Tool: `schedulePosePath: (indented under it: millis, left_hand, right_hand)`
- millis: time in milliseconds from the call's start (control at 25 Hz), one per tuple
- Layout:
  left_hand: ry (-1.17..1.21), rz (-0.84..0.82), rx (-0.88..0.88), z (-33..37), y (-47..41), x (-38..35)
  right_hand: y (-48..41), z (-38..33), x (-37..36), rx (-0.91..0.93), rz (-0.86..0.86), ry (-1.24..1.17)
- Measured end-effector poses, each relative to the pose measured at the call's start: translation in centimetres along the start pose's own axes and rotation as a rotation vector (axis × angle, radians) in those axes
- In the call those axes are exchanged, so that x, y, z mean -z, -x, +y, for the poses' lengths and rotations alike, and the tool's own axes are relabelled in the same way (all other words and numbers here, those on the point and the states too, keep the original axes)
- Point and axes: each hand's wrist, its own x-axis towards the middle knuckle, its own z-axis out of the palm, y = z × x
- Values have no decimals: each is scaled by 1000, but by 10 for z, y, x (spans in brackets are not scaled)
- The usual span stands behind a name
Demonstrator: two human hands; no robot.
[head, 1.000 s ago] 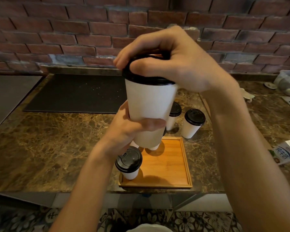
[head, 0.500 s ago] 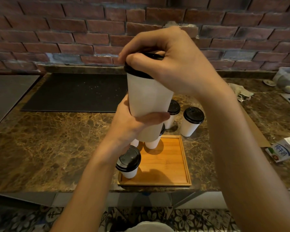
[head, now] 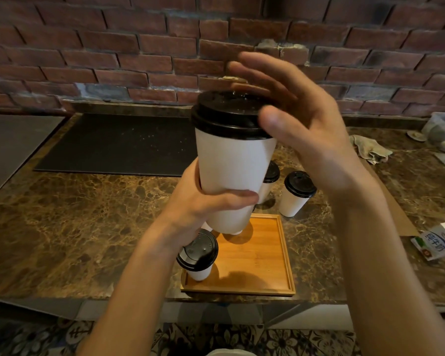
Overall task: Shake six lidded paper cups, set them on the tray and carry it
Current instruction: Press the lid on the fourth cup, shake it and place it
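The left hand (head: 203, 204) has a firm grip round the lower half of a white paper cup (head: 234, 163), thumb across the front and fingers curled behind, holding it up mid-frame well above the surface (head: 75, 227). The right hand (head: 301, 129) is wide open, fingers spread and a bit blurry, just beside the black lid (head: 226, 114) on its right. The thumb overlaps the lid's rim, but I honestly can't tell if it's touching. Below sits a wooden tray (head: 262, 260) near the front edge of the surface, with a second lidded cup (head: 199, 255) standing in its lower-left corner, partly covered by the left wrist. The held cup blocks the tray's far-left corner, so whatever's there is mostly hidden. Just behind the tray a half-hidden cup (head: 269, 181) and a back-right cup (head: 297, 194) stand on the surface. There's a black mat (head: 118, 145) at upper left, and a rag (head: 370, 149) and milk carton (head: 434, 242) off to the right. The held cup is pretty much upright, lid on top, long axis running up-down in the frame.
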Motion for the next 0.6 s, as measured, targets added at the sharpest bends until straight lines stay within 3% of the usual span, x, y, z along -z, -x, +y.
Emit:
schedulePosePath:
  millis: [160,280,600]
  left_hand:
    - [54,31,-45,3,-2,1]
    - [-10,132,-48,1,-4,0]
    - [-182,341,-143,-10,-15,-27]
  right_hand:
    - [36,6,-6,-230,201,-2]
    - [49,13,-27,-404,158,70]
    - [33,31,-56,-441,368,37]
